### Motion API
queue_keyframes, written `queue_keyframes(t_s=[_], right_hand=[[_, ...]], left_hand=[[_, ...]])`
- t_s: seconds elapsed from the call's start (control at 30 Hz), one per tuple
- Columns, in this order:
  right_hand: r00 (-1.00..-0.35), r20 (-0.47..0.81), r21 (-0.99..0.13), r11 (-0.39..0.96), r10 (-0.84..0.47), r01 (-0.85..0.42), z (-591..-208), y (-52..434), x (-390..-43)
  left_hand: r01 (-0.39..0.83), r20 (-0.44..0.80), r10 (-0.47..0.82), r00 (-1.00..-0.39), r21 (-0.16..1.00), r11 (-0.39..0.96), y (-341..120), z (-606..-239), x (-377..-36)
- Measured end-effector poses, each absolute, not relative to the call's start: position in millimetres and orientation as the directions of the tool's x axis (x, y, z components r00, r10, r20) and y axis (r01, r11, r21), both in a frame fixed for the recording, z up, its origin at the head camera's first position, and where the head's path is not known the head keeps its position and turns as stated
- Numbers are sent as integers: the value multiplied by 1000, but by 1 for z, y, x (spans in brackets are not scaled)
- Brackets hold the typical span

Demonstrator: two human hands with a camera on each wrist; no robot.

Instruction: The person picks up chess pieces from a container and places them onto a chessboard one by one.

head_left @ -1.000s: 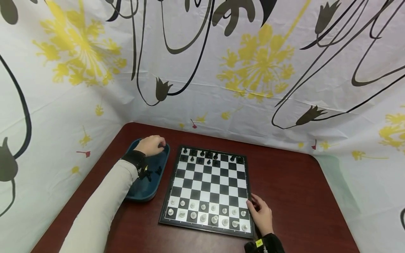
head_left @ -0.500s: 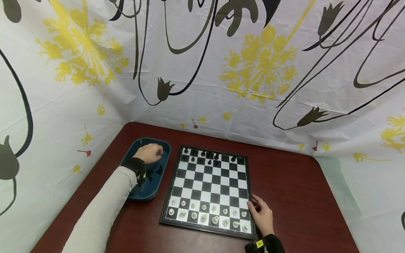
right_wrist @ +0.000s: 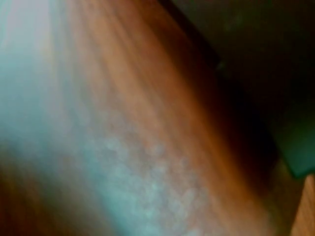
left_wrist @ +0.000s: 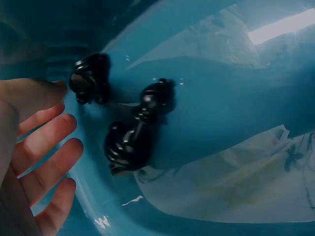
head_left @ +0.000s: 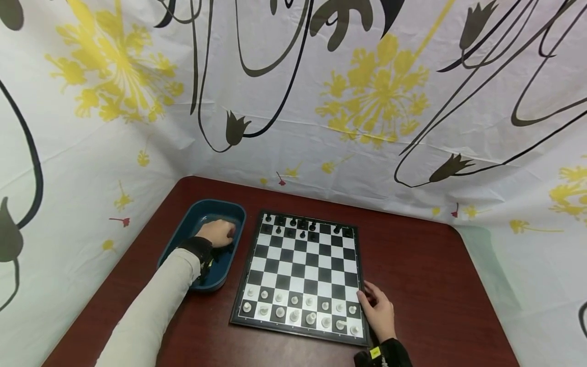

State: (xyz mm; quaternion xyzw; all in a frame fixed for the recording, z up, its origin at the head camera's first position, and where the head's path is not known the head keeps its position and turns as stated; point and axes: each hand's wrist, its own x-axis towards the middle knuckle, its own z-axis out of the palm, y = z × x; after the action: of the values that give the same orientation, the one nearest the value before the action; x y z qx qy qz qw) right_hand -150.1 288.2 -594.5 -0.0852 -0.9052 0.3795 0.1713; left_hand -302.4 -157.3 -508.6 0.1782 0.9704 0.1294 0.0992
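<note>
Fingers (left_wrist: 47, 142) of the left hand (head_left: 219, 232) are straight and spread inside the blue tray (head_left: 183, 232), holding nothing; the fingertips lie just beside the black chess pieces (left_wrist: 133, 132) on the tray floor. Left wrist view: one piece (left_wrist: 91, 78) lies near the fingertips, apart from two more lying tipped over and touching each other. Piece types cannot be told; surfaces are glossy and dark.

The tray sits on the dark red counter (head_left: 412, 265), just left of the chessboard (head_left: 302, 270), near its far-left corner. The sleeve hides the tray's near part.

Right hand (head_left: 378, 311) rests on the counter at the board's near-right corner, fingers loosely curled, fingertips touching the board's edge, gripping nothing. A black wrist strap carries a small yellow label (head_left: 376, 351); its writing is too small to read. No other writing is readable.

White pieces (head_left: 300, 308) fill the two near rows. Black pieces (head_left: 302, 227) stand on the far rows with gaps among them. The middle rows are bare squares.

Open counter lies right of the board and behind it up to the curtain (head_left: 367, 92), white with yellow flowers and black stems, which closes in the left and back edges. The counter's near edge is cut off by the frame.

Right wrist view is blurred: only reddish-brown wood grain and a dark band.
</note>
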Motion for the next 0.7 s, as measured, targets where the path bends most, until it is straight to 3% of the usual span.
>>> queue_keyframes(t_s=[0.37, 0.7], right_hand=[[-930, 220, -708, 704, 293, 54, -594, 289, -150], [-927, 223, -712, 700, 302, 57, -595, 288, -150]], left_hand=[[333, -169, 384, -908, 266, 904, -156, -517, -300], [315, -209, 395, -895, 331, 889, -153, -516, -298]])
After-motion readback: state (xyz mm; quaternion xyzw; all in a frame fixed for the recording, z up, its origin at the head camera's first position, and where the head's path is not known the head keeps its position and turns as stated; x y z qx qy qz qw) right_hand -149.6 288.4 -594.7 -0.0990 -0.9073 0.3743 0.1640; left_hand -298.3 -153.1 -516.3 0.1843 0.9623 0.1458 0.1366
